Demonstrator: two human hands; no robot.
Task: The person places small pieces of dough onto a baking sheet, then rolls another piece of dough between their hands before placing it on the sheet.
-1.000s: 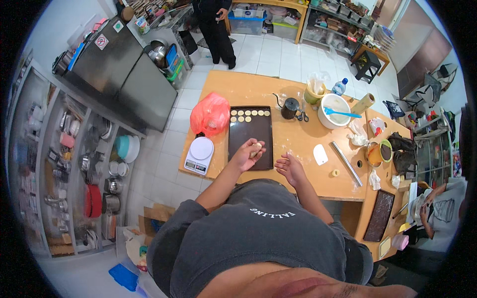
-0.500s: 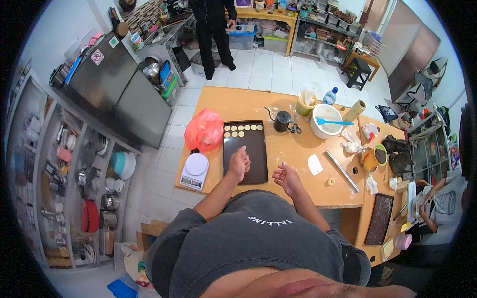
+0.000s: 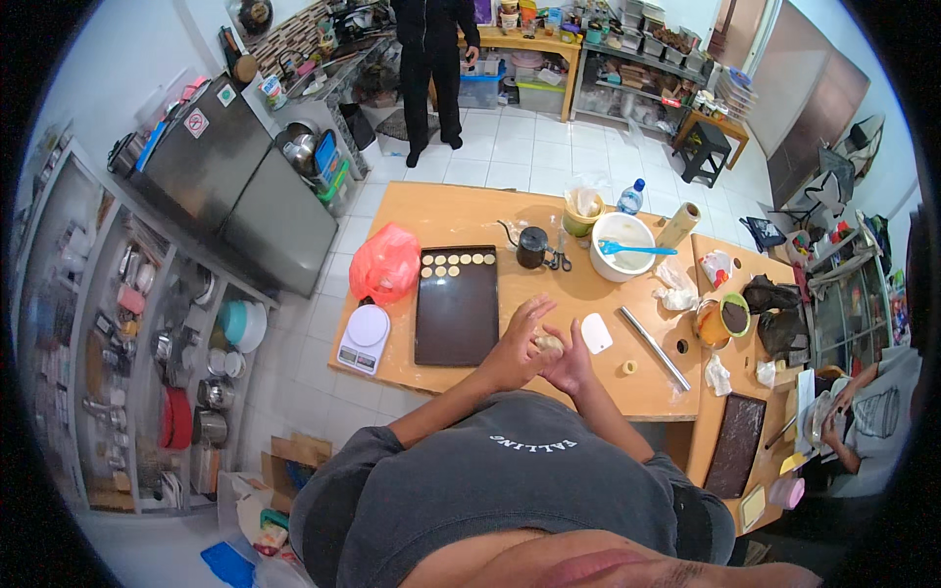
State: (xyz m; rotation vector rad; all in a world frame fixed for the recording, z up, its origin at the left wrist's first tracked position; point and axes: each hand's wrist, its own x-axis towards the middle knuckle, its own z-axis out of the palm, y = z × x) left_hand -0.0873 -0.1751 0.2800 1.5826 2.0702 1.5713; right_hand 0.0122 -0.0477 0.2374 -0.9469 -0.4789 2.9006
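My left hand (image 3: 520,348) and my right hand (image 3: 570,365) are together above the table's near edge, just right of the baking tray. Between them is a pale lump of dough (image 3: 549,343), partly covered by fingers; both hands are on it. The dark baking tray (image 3: 457,318) lies flat to their left, with several flat pale dough discs (image 3: 453,260) in two rows at its far end. A white scraper (image 3: 596,333) lies just beyond my right hand. Further right are a small pale ring-like piece (image 3: 628,367) and a metal rolling pin (image 3: 655,348).
Left of the tray sit a kitchen scale (image 3: 365,338) and a red plastic bag (image 3: 384,265). Behind are a black kettle (image 3: 532,247), scissors (image 3: 560,257) and a white bowl (image 3: 610,265) with a blue spatula (image 3: 637,248). A person (image 3: 429,78) stands beyond; another works at right.
My left hand has left the tray and moved right to meet my right hand. The dough lump now shows between them. The discs stay as they were; the whole view has shifted slightly.
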